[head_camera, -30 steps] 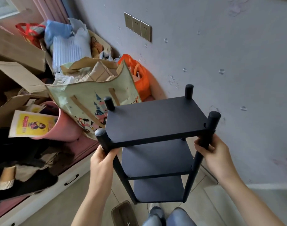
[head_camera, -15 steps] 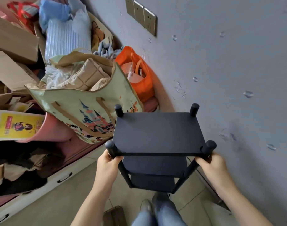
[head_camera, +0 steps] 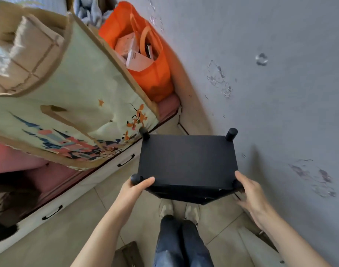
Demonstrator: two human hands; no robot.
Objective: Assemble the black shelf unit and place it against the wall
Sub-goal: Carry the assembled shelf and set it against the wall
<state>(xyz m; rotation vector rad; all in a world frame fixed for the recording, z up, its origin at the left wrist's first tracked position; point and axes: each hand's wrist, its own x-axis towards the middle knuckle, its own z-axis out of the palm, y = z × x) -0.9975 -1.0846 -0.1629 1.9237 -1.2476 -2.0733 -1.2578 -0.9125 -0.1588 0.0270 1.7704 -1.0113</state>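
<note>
The black shelf unit point(head_camera: 187, 160) stands upright beside the grey wall point(head_camera: 280, 93), seen from above, so its top board hides the lower shelves. Round black post tops show at all four corners. My left hand point(head_camera: 135, 189) grips the near left post, thumb lying over the board's front edge. My right hand point(head_camera: 248, 191) holds the near right corner, thumb on top and fingers wrapped below around the post. The far posts sit close to the wall's corner and a bed drawer.
A large cream cartoon-print bag point(head_camera: 72, 112) and an orange bag point(head_camera: 145, 60) sit on a pink bed at the left. White bed drawers point(head_camera: 87, 182) with black handles run along the floor. My shoes point(head_camera: 179, 210) stand on beige tiles just behind the shelf.
The shelf unit has gone down and forward toward the wall corner. My view has tilted to look straight down on it. Both hands have stayed on the near posts.
</note>
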